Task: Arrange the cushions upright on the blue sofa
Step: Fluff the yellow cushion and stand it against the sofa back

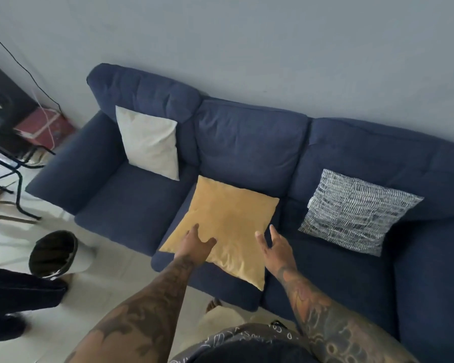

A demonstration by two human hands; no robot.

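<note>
A long dark-blue fabric sofa (247, 142) with three seats is standing against a pale grey wall (247, 43), seen from above. A plain white square cushion (148, 142) is leaning upright against the backrest at the sofa's left end. A mustard-yellow square velvet cushion (220, 226) is lying flat on the middle seat, one corner reaching past the front edge. A white cushion with a dark dashed pattern (357, 210) is lying tilted on the seat toward the right end, its far edge resting against the backrest.

The person's tattooed left hand (195, 243) is resting flat on the near part of the yellow cushion, fingers spread, gripping nothing. The right hand (274, 243) is hovering open, fingers spread wide, just beside that cushion's right edge; whether it is touching cannot be told.
</note>
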